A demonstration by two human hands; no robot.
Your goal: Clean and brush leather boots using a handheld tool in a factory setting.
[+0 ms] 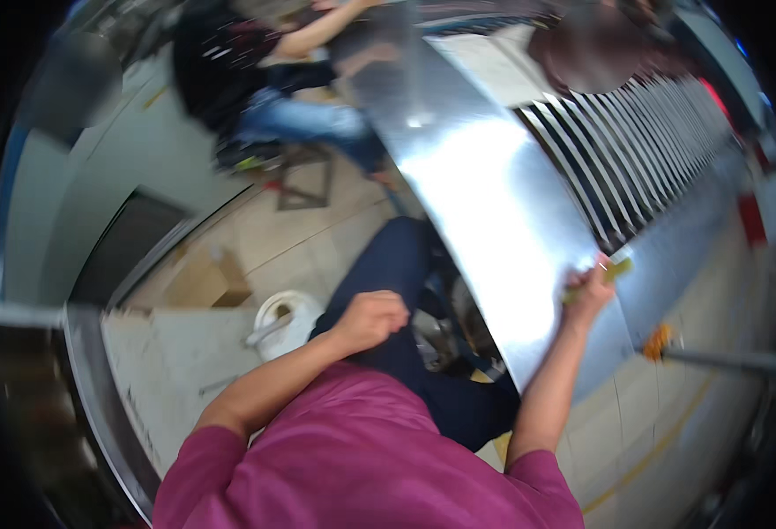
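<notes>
My right hand is over the right edge area of a shiny metal worktop, closed around a yellow-green bar-like piece. Motion blur hides its exact kind. One end of the piece sticks out past my fingers, close to the near end of a row of dark and light slats. Above my lap, apart from the worktop, my left hand is curled into a loose fist. Whether anything is inside it is hidden.
Across the worktop's far left, a person in dark top and jeans reaches over it. A white bucket and cardboard box stand at my left, near a pale bench. An orange-tipped bar juts in from the right.
</notes>
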